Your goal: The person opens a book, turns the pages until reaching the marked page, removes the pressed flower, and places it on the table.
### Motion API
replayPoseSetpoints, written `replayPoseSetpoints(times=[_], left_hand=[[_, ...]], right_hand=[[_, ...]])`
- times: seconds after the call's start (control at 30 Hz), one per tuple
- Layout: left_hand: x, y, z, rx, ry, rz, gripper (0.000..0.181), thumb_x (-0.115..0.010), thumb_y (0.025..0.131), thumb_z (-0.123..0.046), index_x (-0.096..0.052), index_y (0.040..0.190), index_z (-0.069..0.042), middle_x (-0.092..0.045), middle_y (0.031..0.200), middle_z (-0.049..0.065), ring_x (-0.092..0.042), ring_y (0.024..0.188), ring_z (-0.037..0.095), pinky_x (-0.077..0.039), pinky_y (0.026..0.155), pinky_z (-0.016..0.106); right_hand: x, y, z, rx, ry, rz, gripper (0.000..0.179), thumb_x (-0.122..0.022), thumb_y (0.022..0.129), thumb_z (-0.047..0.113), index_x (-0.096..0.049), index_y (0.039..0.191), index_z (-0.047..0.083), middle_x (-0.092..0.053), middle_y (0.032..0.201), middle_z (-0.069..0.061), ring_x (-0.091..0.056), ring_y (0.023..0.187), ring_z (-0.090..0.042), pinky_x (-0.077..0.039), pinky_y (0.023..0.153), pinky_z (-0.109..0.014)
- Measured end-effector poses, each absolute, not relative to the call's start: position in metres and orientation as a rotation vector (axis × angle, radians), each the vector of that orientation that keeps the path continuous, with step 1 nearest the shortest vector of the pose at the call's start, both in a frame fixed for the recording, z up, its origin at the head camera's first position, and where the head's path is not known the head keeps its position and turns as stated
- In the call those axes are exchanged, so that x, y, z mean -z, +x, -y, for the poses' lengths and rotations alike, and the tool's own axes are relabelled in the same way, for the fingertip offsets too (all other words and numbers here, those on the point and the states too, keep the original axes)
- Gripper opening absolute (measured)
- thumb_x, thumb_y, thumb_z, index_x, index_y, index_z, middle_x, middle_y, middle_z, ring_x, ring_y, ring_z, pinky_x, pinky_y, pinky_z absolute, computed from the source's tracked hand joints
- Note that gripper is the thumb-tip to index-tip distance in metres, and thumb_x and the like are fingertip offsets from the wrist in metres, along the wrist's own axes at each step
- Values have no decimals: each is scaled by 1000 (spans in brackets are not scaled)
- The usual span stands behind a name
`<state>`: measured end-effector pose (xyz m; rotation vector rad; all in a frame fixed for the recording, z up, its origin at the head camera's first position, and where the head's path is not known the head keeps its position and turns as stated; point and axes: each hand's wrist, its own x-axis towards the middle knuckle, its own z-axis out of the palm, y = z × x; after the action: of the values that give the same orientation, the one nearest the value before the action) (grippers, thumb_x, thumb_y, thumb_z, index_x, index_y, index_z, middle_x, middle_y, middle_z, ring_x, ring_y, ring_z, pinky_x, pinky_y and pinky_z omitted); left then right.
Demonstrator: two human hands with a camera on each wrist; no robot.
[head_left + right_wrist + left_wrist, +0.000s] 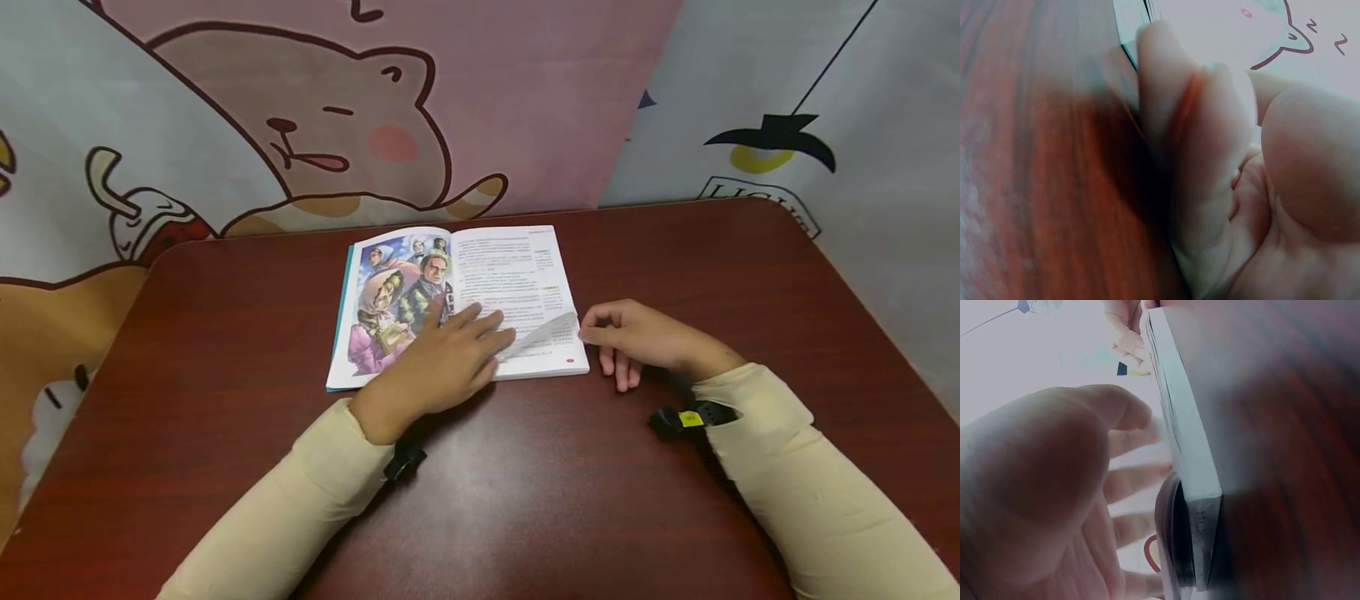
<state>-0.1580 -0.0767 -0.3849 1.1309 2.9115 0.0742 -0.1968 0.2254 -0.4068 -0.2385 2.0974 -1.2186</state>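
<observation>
An open book (517,250) lies on the table, a colour illustration on its left page (367,350) and printed text on its right. My left hand (442,358) rests with spread fingers over the lower middle of the book, across the fold. Seen from the left wrist, the fingers (1129,481) reach over the page beside the thick block of page edges (1185,412). At the right edge, my right hand (637,337) pinches the page (543,335) between thumb and index finger, its lower corner turned up in a grey triangle. Its other fingers (1204,162) curl loosely below.
The reddish-brown wooden table (480,500) extends around the book on all sides. Behind its far edge hangs a cloth (525,100) printed with cartoon animals. Black straps with small devices (693,418) sit at both wrists, by the beige sleeves (810,483).
</observation>
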Motion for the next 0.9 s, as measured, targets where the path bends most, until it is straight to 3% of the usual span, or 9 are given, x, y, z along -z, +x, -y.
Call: replayPoseSetpoints(times=[0.23,0.53,0.7,0.9], left_hand=[[384,-158,75,-71,1180,-2897,45,-45,105,-26,-49,149,-22,-52,151,0,-44,144,27,-29,116,63],[383,-156,75,-145,1168,-2910,56,-44,104,-20,-30,158,-19,-52,151,2,-48,141,28,-38,112,57],[384,-157,76,-181,1174,-2940,68,-48,102,-19,-15,162,-21,-59,144,7,-52,137,27,-42,109,54],[385,-157,75,-233,1181,-2946,77,-51,102,-16,-6,163,-27,-57,146,4,-54,134,30,-45,108,50]], right_hand=[[405,-196,-224,1219,-248,-2097,28,-55,103,29,-56,109,2,-62,63,-11,-65,44,-24,-54,43,-39],[405,-196,-224,1218,-248,-2099,28,-55,103,29,-56,109,2,-62,63,-11,-64,44,-24,-54,43,-39],[404,-196,-223,1217,-257,-2097,28,-55,103,29,-56,109,2,-62,63,-10,-65,44,-23,-54,43,-39],[404,-196,-222,1216,-252,-2104,26,-55,103,28,-56,109,2,-62,63,-11,-65,44,-24,-54,43,-39]])
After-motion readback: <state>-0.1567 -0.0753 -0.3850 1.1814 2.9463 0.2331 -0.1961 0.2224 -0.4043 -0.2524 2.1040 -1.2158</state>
